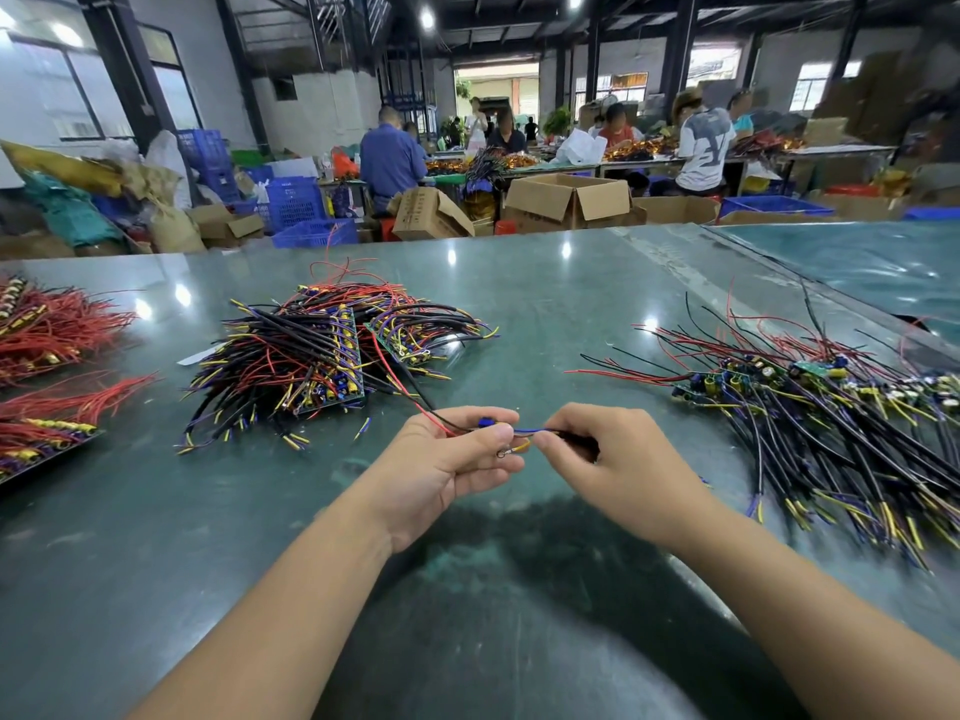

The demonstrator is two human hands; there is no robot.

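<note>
Hands meet mid-table: left hand (447, 459) pinches wired component (491, 426), right hand (613, 459) grips its black cable (574, 438).

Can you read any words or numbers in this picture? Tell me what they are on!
No text here reads clearly.
Cardboard box: dark print on its side, too blurred to read.
White T-shirt: big grey print, not legible.
Small wired part pinched between the left hand and the right hand: no lettering visible.
</note>
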